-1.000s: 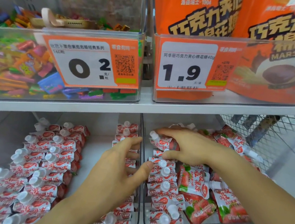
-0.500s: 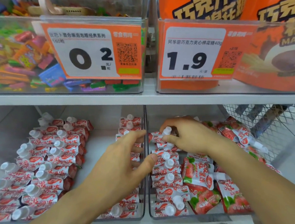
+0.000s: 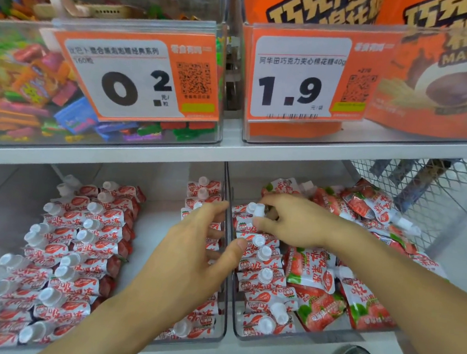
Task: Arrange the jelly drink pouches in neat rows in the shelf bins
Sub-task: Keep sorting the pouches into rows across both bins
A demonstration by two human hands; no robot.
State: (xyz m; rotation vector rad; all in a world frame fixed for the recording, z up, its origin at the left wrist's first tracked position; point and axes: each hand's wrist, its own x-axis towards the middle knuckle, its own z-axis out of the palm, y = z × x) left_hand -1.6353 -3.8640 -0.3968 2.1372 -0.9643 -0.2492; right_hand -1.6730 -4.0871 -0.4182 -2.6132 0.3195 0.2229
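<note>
Right hand (image 3: 298, 225) pinches a capped pouch (image 3: 256, 211) at the row's far end.

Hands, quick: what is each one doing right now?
Left hand: open, fingers spread over the clear plastic bin divider.
Right hand: pinching a white-capped red-and-white jelly pouch.

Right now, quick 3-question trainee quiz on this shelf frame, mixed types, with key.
1. True or false: the right hand works in the right-hand bin.
2. Which price tag hangs above that bin? A) 0.2 B) 1.9 C) 3.5
3. Fill in: the right hand's fingers pinch a pouch by its white ____.

Key: 1 true; 2 B; 3 cap. The left hand holds nothing.
</note>
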